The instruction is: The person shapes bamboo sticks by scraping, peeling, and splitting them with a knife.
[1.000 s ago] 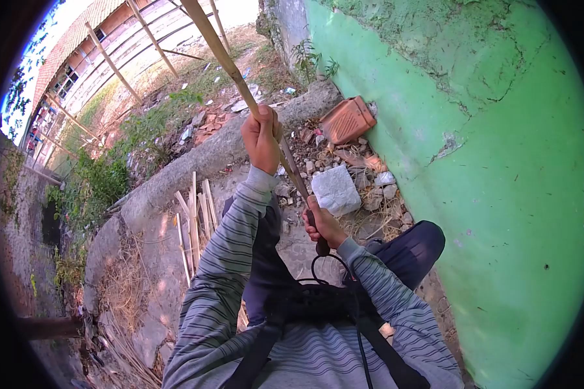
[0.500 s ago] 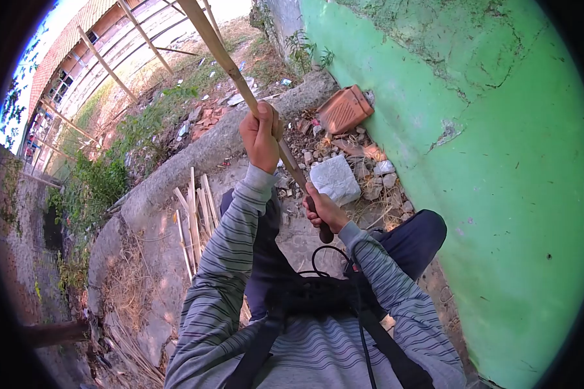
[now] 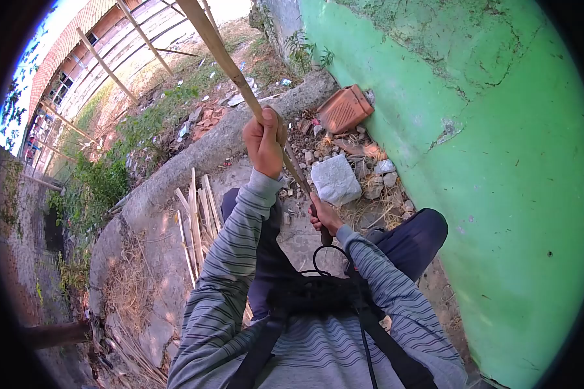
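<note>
My left hand [image 3: 264,144] is closed around a long pale bamboo strip [image 3: 220,55], which slants up past the top edge of the view. Lower and to the right, my right hand [image 3: 325,215] is wrapped round the dark handle of a long-bladed tool [image 3: 296,170]. The blade runs up from that fist toward my left hand, and its far end is hidden behind the strip and fingers. Just right of the blade, a whitish stone block [image 3: 335,180] lies on the ground.
Split bamboo pieces [image 3: 194,223] lie left of my legs. An orange plastic container [image 3: 346,109] rests by the green wall [image 3: 499,194], with rubble below it. A low concrete kerb [image 3: 175,168] curves across the left, with plants beyond.
Over the last half second my left hand has shifted slightly down and right along with the strip. My right hand has moved a little too, still round the handle.
</note>
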Demonstrator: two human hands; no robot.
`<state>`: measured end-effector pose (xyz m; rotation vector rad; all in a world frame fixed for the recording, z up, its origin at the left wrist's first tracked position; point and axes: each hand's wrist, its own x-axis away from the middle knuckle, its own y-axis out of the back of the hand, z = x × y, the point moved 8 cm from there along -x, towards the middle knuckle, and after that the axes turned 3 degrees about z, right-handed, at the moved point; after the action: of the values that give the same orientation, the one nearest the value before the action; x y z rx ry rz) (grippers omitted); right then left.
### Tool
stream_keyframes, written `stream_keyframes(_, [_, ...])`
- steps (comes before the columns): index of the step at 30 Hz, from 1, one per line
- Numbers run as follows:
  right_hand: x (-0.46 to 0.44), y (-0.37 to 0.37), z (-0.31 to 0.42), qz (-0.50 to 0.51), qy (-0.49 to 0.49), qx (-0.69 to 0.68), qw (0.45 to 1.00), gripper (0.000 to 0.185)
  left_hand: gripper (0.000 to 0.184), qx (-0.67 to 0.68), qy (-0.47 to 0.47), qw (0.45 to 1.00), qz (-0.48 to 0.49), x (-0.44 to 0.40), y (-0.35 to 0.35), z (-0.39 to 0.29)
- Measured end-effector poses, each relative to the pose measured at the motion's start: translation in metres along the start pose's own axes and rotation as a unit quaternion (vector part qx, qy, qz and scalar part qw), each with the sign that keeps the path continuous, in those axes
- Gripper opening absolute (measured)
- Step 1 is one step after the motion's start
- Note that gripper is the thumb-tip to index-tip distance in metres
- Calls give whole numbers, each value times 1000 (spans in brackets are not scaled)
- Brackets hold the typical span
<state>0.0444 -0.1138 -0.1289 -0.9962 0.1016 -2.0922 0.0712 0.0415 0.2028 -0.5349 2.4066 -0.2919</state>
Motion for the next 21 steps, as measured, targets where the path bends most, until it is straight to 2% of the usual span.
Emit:
stream_keyframes(2, [12,-6,14,13,26,12,1000,67,42,0,1,1000,-5,-2,-1,3])
stream_keyframes(4, [23,-19,31,44,111,-5,993,66,42,6,15,1000,-2,-3,-1,9])
stream_keyframes(7, [3,-1,-18,-6,73,-22,997,67,41,-17,-4,1000,-9,-5,-4,9])
stream_keyframes(8, [-9,17,-48,-18,22,-3,1000,68,41,-17,-7,1000,-6,-6,-4,7])
stream_keyframes(11, [-24,46,-80,-61,-12,35,997,70,41,17,11,1000,3,-3,-1,8])
stream_keyframes(12, [-23,42,-78,-46,-16,-10,999,67,40,10,5,1000,20,0,-4,7])
stream_keyframes(15, [-20,33,-71,-48,9,11,999,61,40,-5,-12,1000,25,4,-9,4])
stream_keyframes(16, [-10,30,-62,-58,39,28,997,50,41,-12,-15,1000,14,4,-8,3])
stream_keyframes(17, [-1,24,-59,-58,37,28,997,50,41,-12,-14,1000,12,4,-7,3])
stream_keyframes(19, [7,14,-44,-47,125,73,988,41,41,-3,-5,1000,10,2,-8,4])
stream_keyframes(21, [3,13,-47,-39,137,48,989,34,41,-5,-1,1000,9,1,-6,7])
